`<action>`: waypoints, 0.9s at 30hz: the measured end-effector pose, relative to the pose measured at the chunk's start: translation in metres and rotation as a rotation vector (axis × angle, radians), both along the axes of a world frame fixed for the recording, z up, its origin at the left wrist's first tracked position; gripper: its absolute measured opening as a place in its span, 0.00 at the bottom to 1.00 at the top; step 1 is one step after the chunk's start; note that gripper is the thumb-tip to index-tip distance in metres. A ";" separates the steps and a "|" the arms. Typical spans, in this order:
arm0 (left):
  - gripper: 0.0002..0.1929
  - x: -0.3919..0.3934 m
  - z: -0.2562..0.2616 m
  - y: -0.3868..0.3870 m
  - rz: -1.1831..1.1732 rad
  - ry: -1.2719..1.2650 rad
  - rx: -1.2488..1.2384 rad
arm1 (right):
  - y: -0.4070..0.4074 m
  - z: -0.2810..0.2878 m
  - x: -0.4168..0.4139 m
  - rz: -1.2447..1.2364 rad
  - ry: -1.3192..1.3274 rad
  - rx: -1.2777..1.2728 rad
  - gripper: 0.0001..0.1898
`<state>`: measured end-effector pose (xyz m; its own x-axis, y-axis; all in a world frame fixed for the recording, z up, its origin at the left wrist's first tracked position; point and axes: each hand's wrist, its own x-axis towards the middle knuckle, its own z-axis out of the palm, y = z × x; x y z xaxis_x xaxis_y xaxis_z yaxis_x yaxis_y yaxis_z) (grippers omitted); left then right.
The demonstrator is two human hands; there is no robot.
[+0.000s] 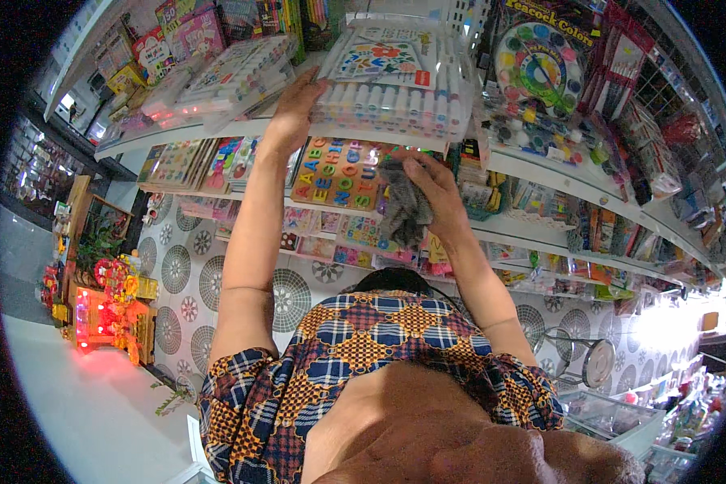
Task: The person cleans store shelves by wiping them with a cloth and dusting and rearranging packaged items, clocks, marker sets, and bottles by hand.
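My left hand reaches up over the edge of a white shelf, its fingers against the left side of a stack of clear plastic marker sets. Another pile of marker sets lies to its left. In my right hand is a crumpled grey cloth, hanging down just below that shelf's edge. Beside the cloth, on the shelf underneath, stands a wooden alphabet puzzle board with coloured letters.
Paint palette packs and brush packs fill the shelf at the right. Lower shelves hold packaged goods. A lit red and gold altar stands on the floor at the left. A round stool is at the right.
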<state>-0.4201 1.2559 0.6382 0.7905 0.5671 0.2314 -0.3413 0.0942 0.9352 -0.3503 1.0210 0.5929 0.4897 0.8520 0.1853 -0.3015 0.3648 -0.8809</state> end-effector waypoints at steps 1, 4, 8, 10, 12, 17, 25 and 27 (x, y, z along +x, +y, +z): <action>0.32 -0.001 0.002 -0.007 0.021 -0.012 -0.019 | -0.005 0.003 -0.002 -0.039 0.057 -0.007 0.16; 0.35 -0.002 0.000 -0.006 0.023 -0.015 -0.014 | -0.013 0.005 0.006 -0.135 0.032 -0.060 0.16; 0.37 0.000 0.002 -0.020 -0.018 0.025 0.032 | -0.016 0.012 0.007 -0.233 -0.032 -0.037 0.18; 0.39 0.001 -0.001 -0.021 -0.020 0.032 0.027 | -0.010 0.011 0.003 -0.268 0.001 -0.024 0.16; 0.40 -0.006 -0.002 -0.019 -0.023 0.048 0.031 | -0.001 0.013 -0.011 -0.251 0.014 -0.030 0.15; 0.37 -0.053 0.017 -0.017 0.192 -0.013 0.663 | 0.012 0.001 -0.034 -0.187 -0.160 -0.235 0.14; 0.40 -0.127 0.036 0.094 0.599 0.131 1.476 | 0.047 -0.012 -0.063 -0.105 -0.479 -0.416 0.14; 0.40 -0.131 0.030 0.112 0.552 0.213 1.530 | 0.059 -0.018 -0.067 -0.054 -0.553 -0.434 0.15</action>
